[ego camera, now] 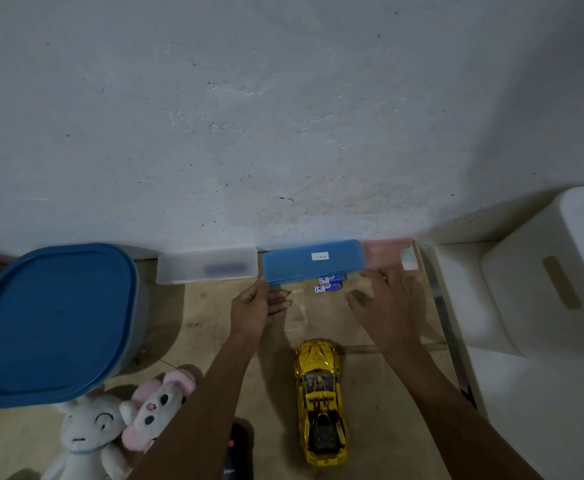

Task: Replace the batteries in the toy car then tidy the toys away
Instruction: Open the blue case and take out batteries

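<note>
While your left hand (255,308) pinches the near left corner of the blue case (313,260) between thumb and fingers, your right hand (385,299) hovers flat and spread at the case's right end, fingers apart; whether it touches the case cannot be told through the blur. The two hands are well apart, with two batteries (330,284) lying on the floor between them, just under the case's near edge.

Progress reads as early. The yellow toy car (321,400) sits right way up on the floor below your right forearm, nearer you than either hand, and its underside is hidden (so the state of its battery cover cannot be judged). Nothing shows a battery fitted yet.

Tidying appears not begun: two soft toys (120,420) lie to the left of your left forearm, and the blue-lidded bin (48,323) further left has its lid on. A clear case (207,270) rests just left of your left hand. A dark remote (236,452) lies by your left elbow.
</note>
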Demonstrator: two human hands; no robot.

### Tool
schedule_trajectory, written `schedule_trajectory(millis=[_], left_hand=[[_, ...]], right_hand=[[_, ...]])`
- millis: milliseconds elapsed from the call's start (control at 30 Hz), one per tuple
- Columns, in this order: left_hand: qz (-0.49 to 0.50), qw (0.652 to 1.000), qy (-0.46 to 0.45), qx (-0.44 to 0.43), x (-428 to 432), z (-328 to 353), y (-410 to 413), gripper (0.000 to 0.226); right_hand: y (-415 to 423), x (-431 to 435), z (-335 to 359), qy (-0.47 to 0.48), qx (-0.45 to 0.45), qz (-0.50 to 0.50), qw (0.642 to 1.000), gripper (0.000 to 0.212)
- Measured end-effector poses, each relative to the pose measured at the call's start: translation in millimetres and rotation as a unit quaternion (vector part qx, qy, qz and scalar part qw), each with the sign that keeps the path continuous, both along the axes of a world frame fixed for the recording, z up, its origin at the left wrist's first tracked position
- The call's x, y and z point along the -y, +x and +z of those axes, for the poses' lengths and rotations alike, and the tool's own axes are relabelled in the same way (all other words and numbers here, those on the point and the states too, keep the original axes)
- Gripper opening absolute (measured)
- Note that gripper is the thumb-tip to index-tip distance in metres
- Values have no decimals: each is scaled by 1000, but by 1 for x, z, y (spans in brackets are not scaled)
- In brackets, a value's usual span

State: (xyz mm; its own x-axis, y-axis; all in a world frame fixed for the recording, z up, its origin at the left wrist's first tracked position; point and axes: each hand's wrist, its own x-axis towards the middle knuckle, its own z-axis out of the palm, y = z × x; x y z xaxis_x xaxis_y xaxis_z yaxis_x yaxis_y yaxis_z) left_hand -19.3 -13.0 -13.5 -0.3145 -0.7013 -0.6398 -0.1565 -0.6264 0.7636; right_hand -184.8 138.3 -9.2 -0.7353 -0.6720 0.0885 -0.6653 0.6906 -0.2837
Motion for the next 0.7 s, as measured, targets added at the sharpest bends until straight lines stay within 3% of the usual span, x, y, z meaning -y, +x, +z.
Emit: schedule_trajectory(millis=[167, 333, 533, 700], left_hand=[[-2, 1000, -4, -1, 0, 2, 0, 38], [-1, 1000, -7, -2, -1, 2, 1, 37], [1, 1000, -4, -2, -1, 1, 1, 38], [3, 1000, -6, 1, -1, 2, 0, 37]], right_hand=[[4, -24, -14, 8, 108, -69, 992, 50], [21, -37, -27, -122, 202, -45, 971, 37], [28, -25, -20, -157, 181, -29, 971, 26], [23, -8, -18, -114, 177, 95, 973, 26]])
